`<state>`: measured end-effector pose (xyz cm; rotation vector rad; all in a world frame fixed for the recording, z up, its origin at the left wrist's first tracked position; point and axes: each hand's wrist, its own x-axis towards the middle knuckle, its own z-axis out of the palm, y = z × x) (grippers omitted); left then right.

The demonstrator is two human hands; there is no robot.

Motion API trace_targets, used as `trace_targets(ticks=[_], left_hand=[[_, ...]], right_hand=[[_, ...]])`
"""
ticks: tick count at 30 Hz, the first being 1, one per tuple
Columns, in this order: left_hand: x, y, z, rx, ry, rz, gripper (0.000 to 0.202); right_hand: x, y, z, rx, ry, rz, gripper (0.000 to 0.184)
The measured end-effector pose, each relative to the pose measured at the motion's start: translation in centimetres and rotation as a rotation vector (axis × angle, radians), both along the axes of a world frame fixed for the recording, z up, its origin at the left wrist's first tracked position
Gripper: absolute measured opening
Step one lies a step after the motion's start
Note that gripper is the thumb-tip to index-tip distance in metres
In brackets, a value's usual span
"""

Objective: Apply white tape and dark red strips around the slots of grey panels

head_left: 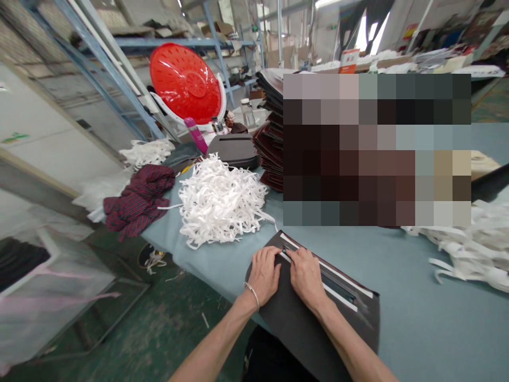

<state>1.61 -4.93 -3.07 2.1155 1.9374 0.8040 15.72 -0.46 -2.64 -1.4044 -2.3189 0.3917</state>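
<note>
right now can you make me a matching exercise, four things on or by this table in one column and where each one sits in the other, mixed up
Things:
1. dark panel
2. heap of white strips
3. striped cloth
4. red fan

Places:
A. at the table's left edge, left of the white heap
B. under both hands at the near edge
C. at the far end, standing above the table
D. in the middle of the table's left part, behind the hands

Pairs: 1-B, 2-D, 3-A, 4-C

A dark flat panel (302, 318) with white strips (334, 276) along its slot lies overhanging the table edge (207, 260).
</note>
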Motion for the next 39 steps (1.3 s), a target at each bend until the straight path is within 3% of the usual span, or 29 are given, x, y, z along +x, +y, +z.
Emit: trace_targets(ticks=[5,12,15,18,25,30,35,39], left_hand=[[-0.2,-0.1,-0.2,0.014,-0.015,-0.006,0.031],[-0.1,-0.1,0.2,-0.001,-0.021,0.005,0.028],[0.1,-0.1,0.3,-0.009,-0.022,0.004,0.028],[0.1,-0.1,0.4,-0.01,-0.03,0.004,0.029],[-0.1,-0.2,0.3,-0.012,-0.038,0.007,0.029],[-0.2,-0.2,0.6,-0.016,-0.024,-0.045,0.038],[-0.1,-0.1,0.5,-0.006,0.069,-0.142,0.04],[-0.1,0.0,-0.1,0.016,0.115,-0.152,0.04]], right_hand=[[0.7,-0.2,0.1,0.0,0.006,0.005,0.021],[10.5,-3.4,-0.8,-0.004,-0.09,0.017,0.022],[12.3,-4.3,-0.9,0.05,-0.119,-0.005,0.024],[10.3,-3.9,-1.0,0.119,-0.104,-0.027,0.024],[1.5,-1.2,-0.4,0.171,-0.105,0.017,0.022],[-1.7,-0.7,-0.3,0.272,-0.192,0.046,0.023],[-1.4,-1.8,-0.3,0.317,-0.232,0.065,0.027],[3.0,-3.7,-0.6,0.368,-0.293,0.083,0.03]])
